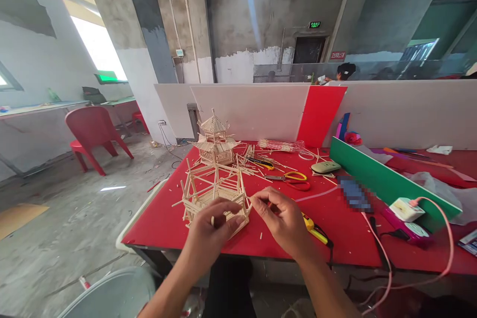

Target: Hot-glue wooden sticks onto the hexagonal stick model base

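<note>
A roofless frame of thin wooden sticks (216, 191) stands on the red table in front of me, with a railed base and slanting posts. My left hand (214, 228) is curled at its near side; a short stick end (212, 220) shows between the fingers. My right hand (281, 218) pinches at the frame's right edge, thumb and forefinger closed on a thin wooden stick (250, 202). Whether that stick is fixed to the frame, I cannot tell. Behind it rises a tiered stick pagoda (214, 141) with a pointed roof.
Loose sticks (248, 159), scissors (294, 178) with yellow and red handles, and a yellow utility knife (315, 228) lie on the table (268, 246). Right of them are a green board (387, 179), a white plug adapter (406, 208) and a pink cable (451, 243). A bin (112, 293) stands below left.
</note>
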Action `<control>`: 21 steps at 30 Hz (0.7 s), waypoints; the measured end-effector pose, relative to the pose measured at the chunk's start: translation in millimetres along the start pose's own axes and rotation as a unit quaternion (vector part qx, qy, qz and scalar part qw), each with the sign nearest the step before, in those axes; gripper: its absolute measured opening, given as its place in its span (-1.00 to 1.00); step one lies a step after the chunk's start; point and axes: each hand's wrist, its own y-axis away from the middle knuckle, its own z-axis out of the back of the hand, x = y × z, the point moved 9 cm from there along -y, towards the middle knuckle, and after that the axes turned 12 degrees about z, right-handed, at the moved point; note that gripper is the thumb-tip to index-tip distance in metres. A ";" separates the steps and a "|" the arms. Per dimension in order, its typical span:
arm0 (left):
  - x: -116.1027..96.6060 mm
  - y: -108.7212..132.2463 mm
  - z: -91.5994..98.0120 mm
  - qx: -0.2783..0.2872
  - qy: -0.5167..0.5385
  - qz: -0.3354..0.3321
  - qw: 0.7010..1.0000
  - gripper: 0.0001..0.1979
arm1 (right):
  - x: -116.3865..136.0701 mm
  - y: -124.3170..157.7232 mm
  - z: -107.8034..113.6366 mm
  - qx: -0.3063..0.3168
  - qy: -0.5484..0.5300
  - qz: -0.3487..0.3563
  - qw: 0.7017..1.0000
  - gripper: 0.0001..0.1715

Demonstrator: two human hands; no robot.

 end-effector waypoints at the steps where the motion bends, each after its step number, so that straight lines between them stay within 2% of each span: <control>1: -7.7 -7.9 2.5 -0.003 -0.017 -0.011 1.000 -0.75 | 3.0 -8.1 -0.9 0.008 0.004 0.016 1.000 -0.75; 6: -18.3 -44.2 -1.5 0.059 -0.036 0.002 0.998 -0.78 | 10.2 -34.4 -9.8 0.015 0.020 0.062 0.998 -0.76; 8: -18.3 -52.8 0.8 0.054 -0.061 0.003 0.997 -0.79 | 7.2 -34.7 -5.6 0.008 0.022 0.060 0.998 -0.74; 10: -19.5 -58.7 7.0 0.031 -0.076 -0.001 0.997 -0.80 | -4.3 -27.1 9.9 -0.015 0.036 0.037 0.999 -0.68; 12: -20.2 -63.6 14.0 0.012 -0.063 0.000 0.998 -0.81 | -27.9 -10.9 37.1 -0.051 0.092 -0.016 0.994 -0.61; 14: -19.8 -68.8 19.5 0.005 -0.044 0.005 0.999 -0.80 | -61.5 13.1 69.2 -0.067 0.220 -0.106 0.967 -0.58; 16: -20.1 -74.2 24.4 -0.005 -0.042 0.005 0.999 -0.80 | -104.1 41.3 90.5 0.014 0.371 -0.232 0.899 -0.58; 17: -20.1 -76.8 27.1 -0.015 -0.049 0.006 0.999 -0.81 | -121.3 52.7 97.2 0.041 0.390 -0.262 0.882 -0.56; 19: -18.3 -81.7 31.6 -0.032 -0.066 0.016 0.997 -0.82 | -149.5 69.8 104.3 0.078 0.403 -0.302 0.861 -0.55; 21: -14.9 -86.0 33.6 -0.038 -0.079 0.032 0.996 -0.82 | -170.5 79.8 102.9 0.111 0.394 -0.327 0.852 -0.56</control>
